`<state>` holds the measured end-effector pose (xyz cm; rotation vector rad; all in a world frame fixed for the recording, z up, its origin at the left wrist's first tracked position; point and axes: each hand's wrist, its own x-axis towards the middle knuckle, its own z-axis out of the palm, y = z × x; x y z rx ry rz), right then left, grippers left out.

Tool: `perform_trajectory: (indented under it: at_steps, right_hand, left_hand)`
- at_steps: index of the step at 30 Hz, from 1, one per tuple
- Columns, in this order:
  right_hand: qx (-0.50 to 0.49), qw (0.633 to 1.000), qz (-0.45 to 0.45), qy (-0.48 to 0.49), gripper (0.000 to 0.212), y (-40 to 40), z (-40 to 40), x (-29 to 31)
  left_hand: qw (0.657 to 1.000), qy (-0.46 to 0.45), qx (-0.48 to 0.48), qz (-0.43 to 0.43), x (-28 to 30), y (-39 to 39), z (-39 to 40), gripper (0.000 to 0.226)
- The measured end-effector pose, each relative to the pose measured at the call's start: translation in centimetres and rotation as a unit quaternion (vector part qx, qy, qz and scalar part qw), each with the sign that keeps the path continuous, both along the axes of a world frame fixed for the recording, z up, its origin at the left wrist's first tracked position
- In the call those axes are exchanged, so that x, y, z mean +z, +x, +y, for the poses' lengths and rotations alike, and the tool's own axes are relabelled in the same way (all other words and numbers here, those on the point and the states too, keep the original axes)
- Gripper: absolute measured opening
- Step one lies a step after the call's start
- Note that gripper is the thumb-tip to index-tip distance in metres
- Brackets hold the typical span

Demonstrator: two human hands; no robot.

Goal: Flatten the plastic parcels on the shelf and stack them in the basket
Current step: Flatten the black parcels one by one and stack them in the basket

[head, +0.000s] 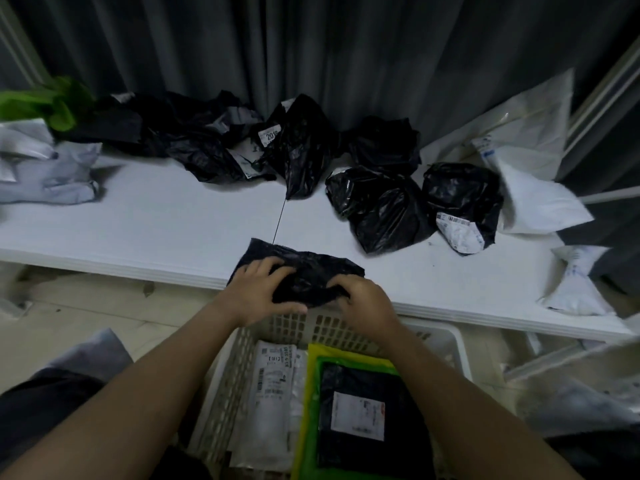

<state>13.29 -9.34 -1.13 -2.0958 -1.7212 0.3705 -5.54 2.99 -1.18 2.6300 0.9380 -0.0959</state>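
Observation:
A black plastic parcel [311, 268] lies at the front edge of the white shelf [156, 223], partly flattened and hanging slightly over the edge. My left hand [261, 289] grips its left side with curled fingers and the thumb under the edge. My right hand [363, 299] grips its right side the same way. Directly below stands a white slatted basket [242, 358]. Inside it lie flat parcels: a white one with labels [273, 393], a yellow-green one [311, 410] and a black one with a white label [356, 410] on top.
Several crumpled black parcels [381, 209] sit at the back and right of the shelf. White parcels [533, 188] lie at the right, grey ones [52, 174] and a green one [52, 102] at the left. A dark curtain [311, 46] hangs behind.

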Motion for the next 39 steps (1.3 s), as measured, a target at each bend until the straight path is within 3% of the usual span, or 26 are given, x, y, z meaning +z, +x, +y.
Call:
perform_trajectory:
  at_steps: [3,6,9,13,17,18,21,24,27,29,31,36,37,39]
  right_hand:
    - [-0.057,0.996,0.071,-0.002,0.02,0.5,-2.3,2.0]
    - [-0.08,0.989,0.122,-0.004,0.018,1.0,-4.6,3.5]
    - [-0.121,0.971,0.202,0.033,0.013,1.5,-6.9,4.3]
    - [-0.198,0.905,0.364,0.099,0.009,2.2,-11.1,3.9]
    - [-0.254,0.854,0.442,0.102,0.031,3.0,-14.7,1.8]
    - [-0.261,0.847,0.45,0.106,0.028,3.2,-15.4,1.3]
    - [-0.283,0.839,0.453,0.106,0.02,3.7,-17.2,-0.8]
    - [-0.32,0.847,0.414,0.094,0.036,4.4,-18.2,-3.6]
    - [-0.363,0.839,0.4,0.069,0.043,5.5,-18.8,-5.9]
    - [-0.379,0.835,0.395,0.055,0.042,5.9,-19.0,-7.1]
    - [-0.395,0.831,0.389,0.035,0.044,6.3,-19.0,-8.4]
    - [-0.427,0.84,0.332,-0.056,0.045,6.1,-18.6,-11.9]
    - [-0.422,0.845,0.32,-0.069,0.045,6.0,-18.6,-12.7]
    - [-0.409,0.858,0.293,-0.098,0.045,5.7,-18.8,-13.6]
  left_hand:
    - [0.997,0.04,-0.073,0.006,1.6,0.0,-2.1,0.062]
    - [0.996,0.071,-0.037,-0.05,3.2,0.5,-4.4,0.032]
    - [0.994,0.038,0.009,-0.097,4.6,1.2,-6.3,0.021]
    - [0.993,-0.045,0.022,-0.106,5.3,2.7,-8.8,0.015]
    - [0.99,-0.096,0.031,-0.102,5.1,4.0,-10.1,0.021]
    - [0.99,-0.097,0.03,-0.095,5.0,4.3,-10.3,0.023]
    - [0.991,-0.107,0.011,-0.085,4.6,5.7,-11.1,0.021]
    - [0.992,-0.109,0.008,-0.068,3.6,7.0,-11.4,0.012]
    - [0.984,-0.143,0.051,-0.094,1.6,7.3,-11.4,0.025]
    - [0.962,-0.211,0.11,-0.131,-0.5,7.2,-11.4,0.037]
    - [0.92,-0.318,0.179,-0.143,-2.9,7.2,-11.3,0.046]
    - [0.846,-0.445,0.267,-0.122,-8.0,7.9,-12.2,0.043]
    - [0.844,-0.447,0.269,-0.123,-9.1,8.3,-12.4,0.044]
    - [0.871,-0.412,0.244,-0.108,-10.8,8.8,-12.8,0.047]
